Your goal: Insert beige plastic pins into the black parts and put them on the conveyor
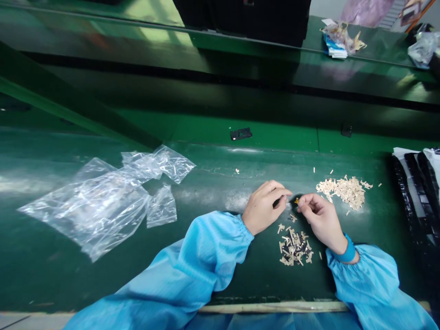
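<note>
My right hand pinches a small orange and dark piece between thumb and fingertips. Just left of it is my left hand, its thumb and index finger apart with a gap between the tips and nothing visible in them. Below and between both hands lies a pile of small beige and dark pieces on the green work surface. A second, paler pile of beige bits sits beyond my right hand.
Clear plastic bags cover part of the left side. Black wrapped bundles stand at the right edge. Toward the back lie a flat black part and a smaller black one. A raised green ledge runs behind.
</note>
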Available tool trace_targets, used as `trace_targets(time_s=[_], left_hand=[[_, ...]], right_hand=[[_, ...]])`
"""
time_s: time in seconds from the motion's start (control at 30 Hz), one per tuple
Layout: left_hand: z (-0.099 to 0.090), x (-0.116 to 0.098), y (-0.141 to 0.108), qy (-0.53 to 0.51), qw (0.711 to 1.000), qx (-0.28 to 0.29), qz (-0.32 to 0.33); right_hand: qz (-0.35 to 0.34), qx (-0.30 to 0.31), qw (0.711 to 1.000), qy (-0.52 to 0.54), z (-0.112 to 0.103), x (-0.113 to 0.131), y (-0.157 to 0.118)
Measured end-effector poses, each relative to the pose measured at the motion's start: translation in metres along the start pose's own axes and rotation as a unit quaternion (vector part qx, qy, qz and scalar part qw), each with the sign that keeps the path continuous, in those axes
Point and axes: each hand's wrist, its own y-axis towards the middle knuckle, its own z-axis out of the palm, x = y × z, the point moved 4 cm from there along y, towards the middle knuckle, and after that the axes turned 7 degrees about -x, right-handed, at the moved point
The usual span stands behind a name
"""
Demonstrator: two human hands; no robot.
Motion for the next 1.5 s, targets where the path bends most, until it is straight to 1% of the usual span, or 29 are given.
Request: trace_targets(time_s=[0.07, 0.17, 0.27, 0.33, 0.43, 0.5, 0.57, 0.63, 0.7, 0.73, 0.8, 0.83, 0.9, 1.1, 1.23, 1.37, 1.5], left_hand=[[0.0, -0.001, 0.001, -0.011, 1.0, 0.013, -0.008], [0.002, -0.003, 0.001, -0.054, 0.997, 0.052, -0.034], [0.005, -0.003, 0.001, -0.095, 0.986, 0.105, -0.084], [0.007, -0.001, 0.002, -0.112, 0.977, 0.129, -0.124], [0.008, 0.001, 0.003, -0.145, 0.966, 0.14, -0.16], [0.009, 0.002, 0.003, -0.156, 0.963, 0.143, -0.166], [0.009, 0.002, 0.003, -0.153, 0.962, 0.144, -0.172], [0.009, 0.003, 0.002, -0.148, 0.962, 0.137, -0.184], [0.009, 0.003, 0.002, -0.147, 0.962, 0.125, -0.196], [0.009, 0.003, 0.002, -0.147, 0.961, 0.12, -0.2], [0.009, 0.002, 0.001, -0.15, 0.961, 0.12, -0.2], [0.01, 0.002, 0.001, -0.153, 0.961, 0.121, -0.198], [0.01, 0.002, 0.001, -0.157, 0.961, 0.121, -0.193], [0.011, 0.001, -0.001, -0.161, 0.963, 0.118, -0.181], [0.011, 0.0, -0.001, -0.157, 0.968, 0.109, -0.164], [0.01, -0.001, -0.001, -0.156, 0.972, 0.1, -0.147], [0.008, -0.004, 0.0, -0.138, 0.976, 0.097, -0.136]], right_hand=[[-0.005, -0.002, 1.0, -0.004, 0.0, 0.0, 0.0], [-0.014, 0.003, 1.0, -0.019, 0.0, 0.001, -0.001], [-0.02, 0.014, 0.999, -0.03, 0.002, 0.002, -0.002], [-0.023, 0.017, 0.999, -0.035, 0.002, 0.004, -0.002], [-0.028, 0.019, 0.998, -0.044, 0.002, 0.004, -0.002], [-0.038, 0.018, 0.998, -0.051, 0.003, 0.003, -0.002], [-0.056, 0.005, 0.997, -0.061, 0.002, 0.002, -0.003], [-0.095, -0.031, 0.992, -0.084, 0.0, 0.004, -0.004], [-0.161, -0.067, 0.977, -0.123, -0.002, 0.009, -0.008], [-0.201, -0.075, 0.966, -0.146, -0.002, 0.012, -0.01], [-0.271, -0.072, 0.942, -0.185, 0.001, 0.018, -0.014], [-0.294, -0.068, 0.932, -0.199, 0.002, 0.019, -0.015], [-0.315, -0.063, 0.922, -0.215, 0.004, 0.02, -0.016], [-0.317, -0.066, 0.918, -0.228, 0.007, 0.019, -0.017], [-0.283, -0.074, 0.932, -0.213, 0.005, 0.02, -0.016], [-0.252, -0.067, 0.945, -0.199, 0.003, 0.021, -0.014], [-0.248, -0.067, 0.946, -0.197, 0.003, 0.021, -0.013]])
